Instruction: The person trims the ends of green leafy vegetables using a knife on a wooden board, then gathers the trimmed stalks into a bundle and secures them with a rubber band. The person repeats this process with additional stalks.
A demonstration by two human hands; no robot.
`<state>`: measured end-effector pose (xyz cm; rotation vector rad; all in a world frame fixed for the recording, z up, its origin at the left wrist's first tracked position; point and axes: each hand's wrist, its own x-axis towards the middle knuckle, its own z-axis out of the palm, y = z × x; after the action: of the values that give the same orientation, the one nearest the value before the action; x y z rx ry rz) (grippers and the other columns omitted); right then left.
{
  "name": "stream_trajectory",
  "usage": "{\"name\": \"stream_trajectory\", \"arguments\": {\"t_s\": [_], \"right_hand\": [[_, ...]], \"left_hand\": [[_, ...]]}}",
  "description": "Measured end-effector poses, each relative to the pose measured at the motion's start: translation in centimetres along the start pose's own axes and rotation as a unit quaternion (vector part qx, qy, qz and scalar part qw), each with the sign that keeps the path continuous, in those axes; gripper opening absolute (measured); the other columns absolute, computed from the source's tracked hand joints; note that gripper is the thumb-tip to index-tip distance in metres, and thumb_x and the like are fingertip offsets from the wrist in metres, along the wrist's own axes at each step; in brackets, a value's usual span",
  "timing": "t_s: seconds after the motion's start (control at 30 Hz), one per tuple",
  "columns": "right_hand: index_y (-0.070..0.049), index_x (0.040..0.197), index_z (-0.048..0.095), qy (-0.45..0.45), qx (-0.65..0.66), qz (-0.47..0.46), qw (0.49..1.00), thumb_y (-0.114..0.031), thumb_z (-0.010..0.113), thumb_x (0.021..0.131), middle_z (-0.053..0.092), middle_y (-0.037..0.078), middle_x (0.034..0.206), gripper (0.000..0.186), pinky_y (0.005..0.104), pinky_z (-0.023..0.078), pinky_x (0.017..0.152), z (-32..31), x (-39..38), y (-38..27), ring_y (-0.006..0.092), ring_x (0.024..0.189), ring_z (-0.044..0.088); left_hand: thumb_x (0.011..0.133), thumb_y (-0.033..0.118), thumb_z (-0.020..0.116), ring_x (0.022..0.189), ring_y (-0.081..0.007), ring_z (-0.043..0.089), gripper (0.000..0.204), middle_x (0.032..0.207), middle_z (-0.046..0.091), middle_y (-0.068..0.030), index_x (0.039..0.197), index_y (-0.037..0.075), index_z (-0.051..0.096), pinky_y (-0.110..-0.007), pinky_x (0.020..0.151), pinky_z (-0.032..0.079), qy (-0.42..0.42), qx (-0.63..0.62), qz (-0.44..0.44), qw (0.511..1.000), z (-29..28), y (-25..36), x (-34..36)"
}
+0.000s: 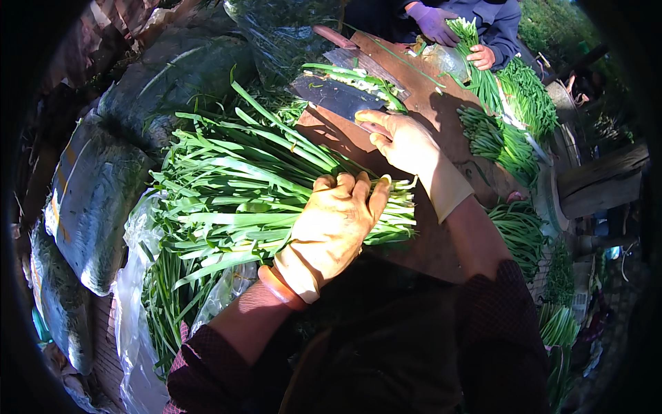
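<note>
Under my left hand (331,224) lies the bundle of green chives (255,200), spread across the near edge of the wooden board (441,110) with its cut ends pointing right; my gloved fingers are curled down over the stalks and pressing them flat, closed around the bunch near those ends. My right hand (403,141) rests just beyond, fingers loosely bent and touching the broad cleaver blade (331,96), though I cannot tell whether I truly have hold of it. If my grip on the bunch slackens, I judge the slick stalks could fan out and slide off toward the plastic sheet (134,303) at my left. The blade sits close to my fingertips, so a careless move could nick a glove. Across the board, another person's hands (455,38) work their own chives.
</note>
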<state>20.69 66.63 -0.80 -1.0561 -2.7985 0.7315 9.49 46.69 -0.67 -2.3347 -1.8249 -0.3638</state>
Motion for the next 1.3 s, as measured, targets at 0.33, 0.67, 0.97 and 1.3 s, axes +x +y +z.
{"name": "stream_trajectory", "arguments": {"t_s": [0.33, 0.67, 0.97, 1.3], "right_hand": [[-0.001, 0.143, 0.049, -0.03, 0.13, 0.013, 0.991, -0.036, 0.057, 0.102, 0.06, 0.02, 0.136, 0.054, 0.0346, 0.041, 0.107, -3.8, -9.2, -0.5, 0.0279, 0.125, 0.057], [0.004, 0.148, 0.034, -0.119, 0.035, 0.043, 0.991, -0.06, 0.076, 0.079, 0.06, 0.033, 0.123, 0.103, 0.0468, 0.049, 0.099, -3.3, -15.0, -3.4, 0.0469, 0.116, 0.06], [-0.007, 0.144, 0.044, -0.129, -0.056, 0.143, 0.98, -0.048, 0.085, 0.071, 0.057, 0.021, 0.135, 0.094, 0.0432, 0.045, 0.107, -1.5, -18.1, -2.5, 0.0397, 0.126, 0.053], [-0.003, 0.16, 0.005, -0.165, -0.104, 0.136, 0.971, -0.052, 0.088, 0.066, 0.049, 0.029, 0.143, 0.134, 0.0436, 0.045, 0.107, -2.3, -16.8, -3.3, 0.041, 0.13, 0.052]], "left_hand": [[0.079, 0.011, 0.06, 0.103, -0.0278, 0.06, 0.053, 0.105, 0.063, -0.0155, 0.13, -0.003, 0.054, -0.043, 0.085, 0.051, 0.044, -0.103, 0.08, 0.99, 1.7, 6.2, 4.6], [0.095, 0.025, 0.047, 0.152, -0.034, 0.025, 0.066, 0.163, 0.026, -0.0169, 0.157, 0.011, 0.028, -0.07, 0.116, 0.018, 0.068, -0.066, -0.028, 0.995, 2.6, 5.2, 2.0], [0.098, 0.027, 0.044, 0.151, -0.0373, 0.023, 0.055, 0.159, 0.033, -0.0165, 0.151, 0.013, 0.039, -0.072, 0.116, 0.018, 0.026, -0.072, 0.043, 0.996, 0.3, 7.0, 1.5], [0.092, 0.042, 0.069, 0.1, -0.0248, 0.068, 0.073, 0.105, 0.071, -0.0144, 0.146, 0.0, 0.042, -0.033, 0.081, 0.052, -0.1, -0.704, -0.268, 0.65, -1.3, 13.9, -9.8]]}}
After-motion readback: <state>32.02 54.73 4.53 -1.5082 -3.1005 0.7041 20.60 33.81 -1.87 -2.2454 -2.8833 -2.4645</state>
